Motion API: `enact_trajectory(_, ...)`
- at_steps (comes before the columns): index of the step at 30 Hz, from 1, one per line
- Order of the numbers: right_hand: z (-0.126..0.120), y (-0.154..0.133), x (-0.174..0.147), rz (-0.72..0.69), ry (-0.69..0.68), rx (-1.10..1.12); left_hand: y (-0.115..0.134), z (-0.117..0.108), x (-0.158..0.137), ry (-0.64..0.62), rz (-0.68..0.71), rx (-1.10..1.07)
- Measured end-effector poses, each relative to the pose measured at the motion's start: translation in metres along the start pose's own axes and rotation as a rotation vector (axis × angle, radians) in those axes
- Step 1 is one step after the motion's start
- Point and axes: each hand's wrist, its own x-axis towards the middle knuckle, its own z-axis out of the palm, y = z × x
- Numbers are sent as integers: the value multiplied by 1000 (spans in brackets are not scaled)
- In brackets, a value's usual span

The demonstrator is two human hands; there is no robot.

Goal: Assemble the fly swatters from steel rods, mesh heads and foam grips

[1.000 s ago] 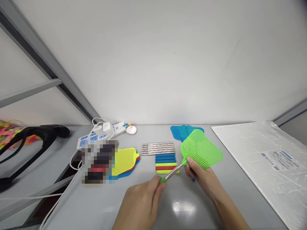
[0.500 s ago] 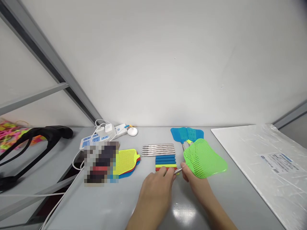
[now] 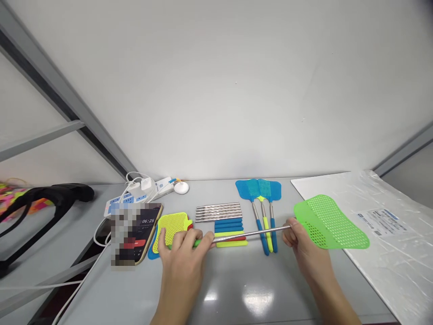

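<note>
A fly swatter with a bright green head and a long metal rod lies level across both hands. My right hand pinches the rod just below the head. Around the green handle at the rod's other end, my left hand is closed. Behind the rod lie several loose metal rods in a row and a stack of blue, yellow and red handles. Perforated swatter heads, a yellow one on top, lie beside my left hand. Three whole fly swatters with blue and yellow parts rest farther back, between my hands.
A phone lies at the left, in front of a white power strip with cables and a round white disc. A plastic-wrapped white board covers the right side. A black strap-like object hangs at the far left.
My hands have moved apart, the left one leftward and the right one rightward. The swatter's rod now stretches long between them, and the three swatters behind show fully.
</note>
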Motion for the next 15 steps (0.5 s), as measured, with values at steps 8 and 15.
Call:
enact_trajectory(8, 16, 7, -20, 55, -144, -91, 38, 5, -1, 1, -24, -226)
enact_trajectory(15, 18, 18, -28, 124, -223, -139, 33, 3, -3, -28, -4, -163)
